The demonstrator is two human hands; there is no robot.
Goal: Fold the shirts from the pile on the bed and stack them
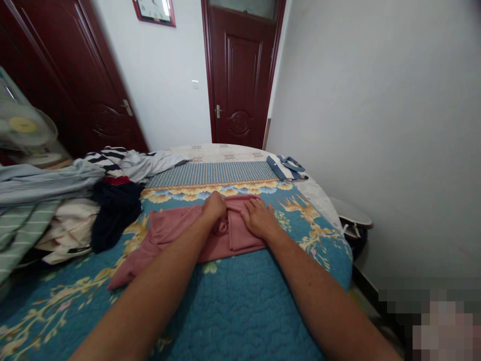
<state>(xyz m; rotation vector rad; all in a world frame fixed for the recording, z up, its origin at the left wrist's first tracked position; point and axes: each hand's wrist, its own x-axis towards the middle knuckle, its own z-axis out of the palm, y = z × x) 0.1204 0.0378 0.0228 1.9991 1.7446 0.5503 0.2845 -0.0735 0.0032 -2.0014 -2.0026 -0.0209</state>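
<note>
Pink cloth (240, 238) lies partly hidden beneath 2 hands (260, 218).

You are showing a bare left hand (214, 206) and a bare right hand (259, 218). Your left forearm (161, 281) and right forearm (311, 281) are also appearing bare, gradually widening from the hands towards the view's lower edge.

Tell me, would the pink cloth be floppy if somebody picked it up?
Probably floppy: the pink cloth lies in soft wrinkles and bunches by the left hand. It's likely light, since it looks thin where it spreads out. The folded part under the right hand might come undone, as no fastening shows there.
</note>
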